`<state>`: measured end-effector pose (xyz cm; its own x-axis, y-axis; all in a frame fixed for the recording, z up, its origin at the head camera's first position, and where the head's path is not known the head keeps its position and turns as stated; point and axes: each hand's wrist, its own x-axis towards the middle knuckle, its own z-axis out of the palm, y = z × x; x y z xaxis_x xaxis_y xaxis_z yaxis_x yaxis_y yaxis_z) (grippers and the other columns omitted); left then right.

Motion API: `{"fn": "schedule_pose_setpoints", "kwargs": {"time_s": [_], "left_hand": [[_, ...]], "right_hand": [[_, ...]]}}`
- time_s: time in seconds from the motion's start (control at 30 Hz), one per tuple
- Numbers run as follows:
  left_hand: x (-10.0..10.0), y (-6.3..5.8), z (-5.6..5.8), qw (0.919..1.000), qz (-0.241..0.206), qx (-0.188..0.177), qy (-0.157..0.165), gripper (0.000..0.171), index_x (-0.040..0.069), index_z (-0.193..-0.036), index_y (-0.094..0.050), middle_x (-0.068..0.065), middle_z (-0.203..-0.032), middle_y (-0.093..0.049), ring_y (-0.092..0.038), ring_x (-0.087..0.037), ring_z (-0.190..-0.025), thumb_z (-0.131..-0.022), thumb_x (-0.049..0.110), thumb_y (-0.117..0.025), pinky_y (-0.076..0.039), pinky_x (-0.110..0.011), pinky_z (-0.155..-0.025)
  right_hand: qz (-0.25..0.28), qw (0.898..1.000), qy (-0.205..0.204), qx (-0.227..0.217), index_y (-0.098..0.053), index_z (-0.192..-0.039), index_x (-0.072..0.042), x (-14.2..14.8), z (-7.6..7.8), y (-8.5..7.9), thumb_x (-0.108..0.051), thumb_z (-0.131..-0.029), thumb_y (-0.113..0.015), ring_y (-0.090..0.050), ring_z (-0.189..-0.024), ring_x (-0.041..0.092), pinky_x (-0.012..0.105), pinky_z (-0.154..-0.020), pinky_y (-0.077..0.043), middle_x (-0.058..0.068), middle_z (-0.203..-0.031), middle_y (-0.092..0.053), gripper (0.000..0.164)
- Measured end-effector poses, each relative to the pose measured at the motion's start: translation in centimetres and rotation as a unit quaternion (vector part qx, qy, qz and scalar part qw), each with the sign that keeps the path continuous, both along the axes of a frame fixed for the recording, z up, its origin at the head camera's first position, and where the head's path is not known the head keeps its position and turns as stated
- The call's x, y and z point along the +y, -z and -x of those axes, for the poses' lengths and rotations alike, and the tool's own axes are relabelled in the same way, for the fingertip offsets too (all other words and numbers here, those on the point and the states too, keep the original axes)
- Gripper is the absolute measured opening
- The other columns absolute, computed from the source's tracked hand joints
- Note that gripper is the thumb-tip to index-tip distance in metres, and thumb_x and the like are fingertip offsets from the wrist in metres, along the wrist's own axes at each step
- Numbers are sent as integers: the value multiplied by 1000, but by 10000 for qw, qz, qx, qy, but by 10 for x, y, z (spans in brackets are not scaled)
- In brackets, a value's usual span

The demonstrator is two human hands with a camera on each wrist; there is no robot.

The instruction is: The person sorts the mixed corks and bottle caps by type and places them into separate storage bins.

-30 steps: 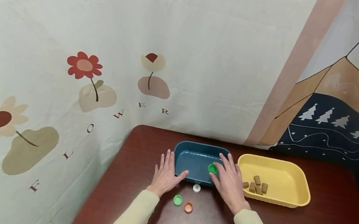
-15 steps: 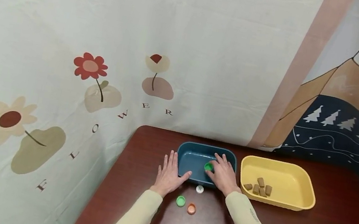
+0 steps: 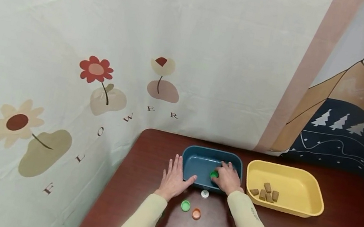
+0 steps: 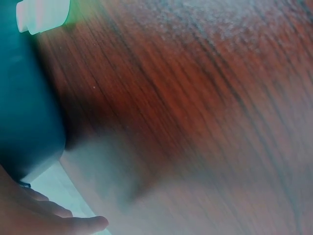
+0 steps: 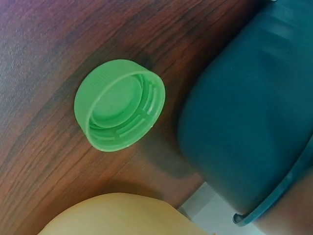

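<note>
The right hand (image 3: 227,179) is pinching a green cap (image 3: 214,174) between thumb and fingers, within the blue tray (image 3: 199,166). Left of that grip, the left hand (image 3: 173,181) is resting straight-fingered at the tray's side. A white cap (image 3: 204,194) is lying nearer the person; a yellow tray (image 3: 296,190) is standing right of the grip.

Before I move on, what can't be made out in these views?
- Held green cap: head view, right side hidden by the right hand.
- Blue tray: head view, floor beneath the right hand hidden by it.
- White cap: head view, mark too small to read.
- Left hand: left wrist view, palm cut off by the lower left corner.
- Sleeve lettering: head view, too small to read.
</note>
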<state>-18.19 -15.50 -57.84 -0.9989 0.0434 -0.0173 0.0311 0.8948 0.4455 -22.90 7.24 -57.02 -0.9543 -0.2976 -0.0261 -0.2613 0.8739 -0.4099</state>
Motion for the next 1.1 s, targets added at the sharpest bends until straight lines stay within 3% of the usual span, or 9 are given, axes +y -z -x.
{"fn": "schedule_pose_setpoints", "kwargs": {"time_s": [0.17, 0.37, 0.53, 0.7, 0.9, 1.1], "left_hand": [[2, 1, 0, 10000, -39, -38, 20, 109, 5, -166, -11, -15, -173, -8, -9, -43, -157, -93, 74, -52, -22, -70, -117], [4, 2, 6, 9999, 108, -79, 3, 109, 6, -166, -10, -14, -173, -7, -8, -43, -157, -93, 75, -51, -21, -69, -118], [0, 3, 7, 9999, 91, -60, -12, 109, 6, -166, -10, -14, -174, -5, -7, -42, -158, -93, 75, -51, -20, -69, -118], [-2, 5, 6, 10000, -11, -1, 18, 110, 4, -166, -11, -15, -173, -7, -8, -43, -157, -93, 75, -52, -20, -70, -117], [-3, 5, 5, 10000, -57, -9, 34, 111, 4, -166, -10, -15, -173, -6, -7, -43, -157, -92, 76, -51, -20, -70, -117], [-3, 5, 6, 9999, -129, -6, 56, 110, 4, -166, -10, -15, -173, -6, -5, -43, -158, -93, 75, -51, -19, -71, -117]], "right_hand": [[214, 9995, -90, 223, -64, -139, -2, 6, -4, -2, -31, -93, -79, -30, -149, 50, 67, -113, -33, 27, -157, -43, 56], [971, 9922, -22, 778, -51, -153, -6, 19, -15, -17, -39, -97, -73, -26, -152, 46, 69, -114, -29, 21, -162, -39, 68], [1545, 9831, 95, 972, -41, -160, -10, 32, -34, -32, -47, -99, -67, -20, -155, 41, 66, -118, -24, 14, -167, -32, 75], [1861, 9764, 148, 1084, -37, -162, -14, 45, -57, -36, -48, -99, -67, -18, -157, 35, 63, -120, -23, 8, -168, -31, 77], [1785, 9743, 115, 1370, -38, -161, -16, 57, -83, -33, -54, -98, -66, -25, -155, 34, 62, -119, -25, 5, -166, -35, 79], [1438, 9740, -73, 1746, -42, -159, -13, 67, -107, -21, -54, -96, -67, -38, -148, 38, 68, -114, -29, 8, -162, -43, 79]]}}
